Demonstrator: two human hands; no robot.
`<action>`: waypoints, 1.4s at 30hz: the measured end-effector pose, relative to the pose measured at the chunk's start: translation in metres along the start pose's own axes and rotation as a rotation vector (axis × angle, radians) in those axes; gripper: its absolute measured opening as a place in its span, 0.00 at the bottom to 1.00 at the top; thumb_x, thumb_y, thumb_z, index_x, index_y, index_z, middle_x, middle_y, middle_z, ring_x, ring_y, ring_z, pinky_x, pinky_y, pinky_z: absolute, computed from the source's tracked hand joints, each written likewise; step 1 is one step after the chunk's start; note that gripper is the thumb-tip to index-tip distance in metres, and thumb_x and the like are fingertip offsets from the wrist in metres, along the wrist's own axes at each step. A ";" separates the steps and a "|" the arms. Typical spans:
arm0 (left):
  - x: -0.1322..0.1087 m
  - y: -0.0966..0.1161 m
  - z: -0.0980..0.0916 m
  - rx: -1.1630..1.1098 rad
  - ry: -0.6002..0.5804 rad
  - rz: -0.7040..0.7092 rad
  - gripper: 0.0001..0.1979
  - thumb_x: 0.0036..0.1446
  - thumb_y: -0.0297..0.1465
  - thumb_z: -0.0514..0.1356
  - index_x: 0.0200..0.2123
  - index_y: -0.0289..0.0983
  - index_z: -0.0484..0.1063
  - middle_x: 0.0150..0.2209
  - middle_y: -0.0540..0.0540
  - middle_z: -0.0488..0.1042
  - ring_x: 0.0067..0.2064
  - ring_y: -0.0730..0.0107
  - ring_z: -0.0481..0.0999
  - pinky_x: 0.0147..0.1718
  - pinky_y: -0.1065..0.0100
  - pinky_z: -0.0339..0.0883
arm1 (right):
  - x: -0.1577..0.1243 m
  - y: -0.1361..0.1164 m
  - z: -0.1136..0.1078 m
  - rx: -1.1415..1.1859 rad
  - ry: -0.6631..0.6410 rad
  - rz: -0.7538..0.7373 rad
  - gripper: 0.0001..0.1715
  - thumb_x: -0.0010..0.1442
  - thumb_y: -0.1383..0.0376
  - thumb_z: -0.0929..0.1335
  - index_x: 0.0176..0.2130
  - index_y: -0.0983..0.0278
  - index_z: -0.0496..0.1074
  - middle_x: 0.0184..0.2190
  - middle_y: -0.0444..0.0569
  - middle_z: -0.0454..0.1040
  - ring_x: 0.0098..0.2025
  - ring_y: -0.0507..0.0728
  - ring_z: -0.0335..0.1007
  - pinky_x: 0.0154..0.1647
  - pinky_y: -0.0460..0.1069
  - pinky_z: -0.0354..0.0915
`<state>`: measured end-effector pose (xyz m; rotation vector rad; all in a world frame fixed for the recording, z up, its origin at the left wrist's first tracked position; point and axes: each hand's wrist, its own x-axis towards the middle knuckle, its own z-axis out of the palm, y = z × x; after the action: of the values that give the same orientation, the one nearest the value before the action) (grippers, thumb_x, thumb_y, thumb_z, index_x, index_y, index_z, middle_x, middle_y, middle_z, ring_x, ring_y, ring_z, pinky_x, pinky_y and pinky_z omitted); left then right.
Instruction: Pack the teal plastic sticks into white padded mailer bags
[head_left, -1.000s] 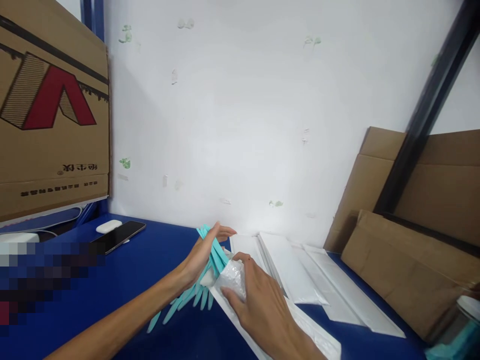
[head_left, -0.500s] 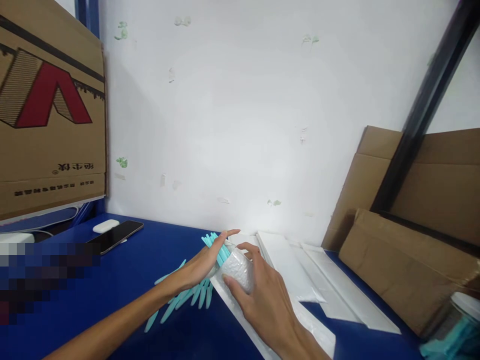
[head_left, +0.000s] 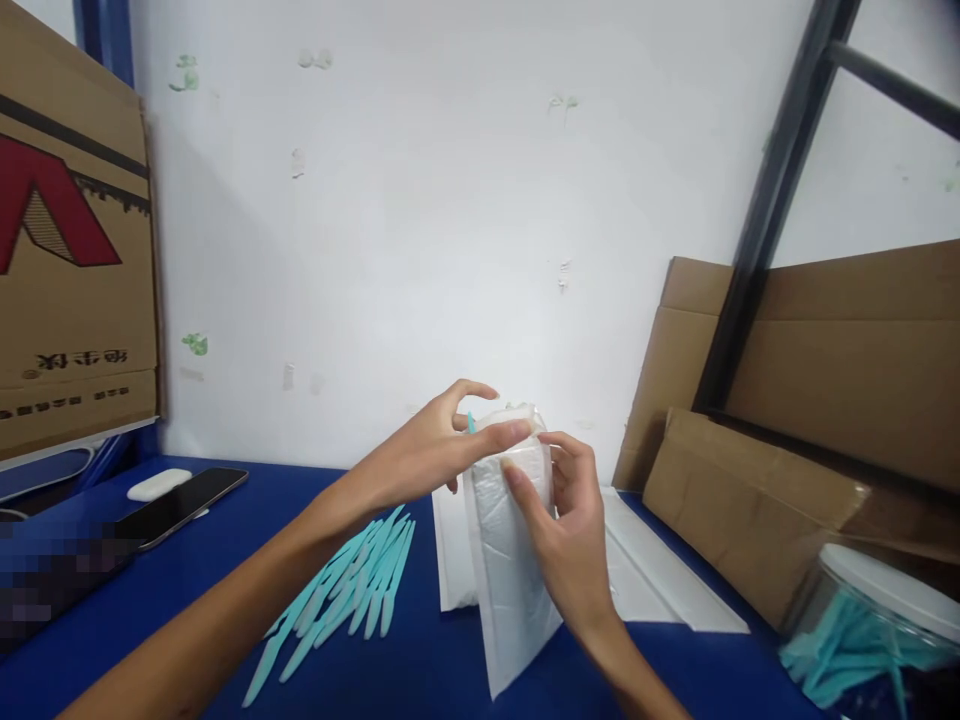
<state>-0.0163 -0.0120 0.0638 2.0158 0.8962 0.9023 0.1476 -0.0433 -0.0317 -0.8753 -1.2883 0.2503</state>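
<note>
A white bubble mailer (head_left: pixel 517 560) stands nearly upright above the table, its top edge held between my two hands. My left hand (head_left: pixel 442 440) grips the top left, the thumb lying across the front near the mouth and the index finger reaching over the back. A teal tip (head_left: pixel 471 422) shows beside the left fingers; what lies inside the mailer is hidden. My right hand (head_left: pixel 574 520) pinches the right edge, thumb in front and fingers behind. Below my left forearm lies a loose pile of slim teal knife-shaped plastic sticks (head_left: pixel 352 585).
More white mailers (head_left: pixel 652 570) lie behind and right of the held one. A clear tub (head_left: pixel 874 620) with teal sticks stands front right, by a brown cardboard box (head_left: pixel 742 520). A phone (head_left: pixel 191 505) and a white case (head_left: pixel 159 485) lie left. A white wall rises behind.
The mailer has gone from lying tilted to upright. The bundle of teal sticks at its mouth is now mostly out of sight. Both hands have moved up, and the view has turned right.
</note>
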 end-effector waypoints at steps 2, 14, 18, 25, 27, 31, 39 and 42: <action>-0.003 0.003 0.004 0.075 0.008 0.029 0.36 0.56 0.58 0.59 0.62 0.47 0.62 0.36 0.48 0.73 0.30 0.67 0.72 0.30 0.66 0.64 | 0.002 0.001 0.000 0.046 0.015 0.015 0.21 0.63 0.55 0.73 0.52 0.54 0.65 0.49 0.45 0.75 0.53 0.58 0.73 0.53 0.53 0.68; -0.002 -0.016 -0.008 0.168 -0.107 0.166 0.21 0.53 0.34 0.67 0.51 0.45 0.71 0.38 0.50 0.78 0.33 0.67 0.75 0.29 0.69 0.64 | 0.000 -0.001 -0.001 0.213 0.002 0.200 0.32 0.61 0.50 0.73 0.58 0.52 0.60 0.42 0.47 0.78 0.37 0.59 0.77 0.32 0.50 0.70; -0.003 -0.012 -0.010 0.148 -0.115 0.164 0.23 0.55 0.36 0.67 0.54 0.44 0.71 0.38 0.48 0.78 0.37 0.64 0.76 0.33 0.66 0.65 | 0.004 -0.006 -0.005 0.213 0.033 0.192 0.37 0.58 0.50 0.75 0.60 0.53 0.59 0.39 0.48 0.78 0.32 0.58 0.76 0.25 0.48 0.67; -0.003 -0.010 -0.012 0.176 -0.157 0.220 0.06 0.60 0.33 0.62 0.41 0.41 0.76 0.37 0.50 0.78 0.36 0.67 0.75 0.33 0.68 0.64 | 0.011 -0.003 -0.014 0.188 -0.028 0.190 0.33 0.63 0.50 0.71 0.62 0.53 0.60 0.34 0.45 0.78 0.26 0.54 0.71 0.25 0.47 0.67; -0.002 -0.009 -0.014 0.185 -0.167 0.229 0.07 0.60 0.33 0.62 0.41 0.40 0.78 0.35 0.50 0.78 0.33 0.70 0.73 0.30 0.69 0.63 | 0.014 0.000 -0.019 0.126 -0.075 0.133 0.26 0.65 0.51 0.70 0.58 0.55 0.66 0.34 0.44 0.78 0.28 0.54 0.70 0.27 0.47 0.66; 0.003 -0.012 -0.022 0.152 -0.251 0.255 0.13 0.61 0.34 0.62 0.48 0.41 0.81 0.34 0.49 0.80 0.27 0.73 0.67 0.24 0.71 0.60 | 0.023 0.007 -0.028 0.047 -0.169 -0.001 0.11 0.66 0.55 0.70 0.44 0.58 0.75 0.38 0.45 0.77 0.34 0.54 0.69 0.31 0.47 0.64; 0.017 -0.027 -0.032 0.065 -0.345 0.300 0.18 0.61 0.33 0.60 0.53 0.45 0.80 0.39 0.45 0.83 0.25 0.74 0.67 0.23 0.71 0.61 | 0.034 0.018 -0.042 0.092 -0.286 0.000 0.08 0.66 0.58 0.70 0.42 0.57 0.79 0.39 0.46 0.77 0.36 0.55 0.69 0.31 0.48 0.66; 0.019 -0.031 -0.036 0.029 -0.371 0.296 0.17 0.61 0.30 0.59 0.51 0.43 0.81 0.35 0.45 0.82 0.24 0.76 0.66 0.25 0.69 0.62 | 0.034 0.021 -0.043 0.158 -0.284 -0.005 0.06 0.66 0.62 0.69 0.40 0.57 0.78 0.37 0.45 0.76 0.36 0.54 0.68 0.33 0.47 0.65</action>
<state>-0.0451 0.0302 0.0606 2.2797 0.4157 0.6353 0.2028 -0.0265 -0.0227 -0.7186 -1.5106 0.4794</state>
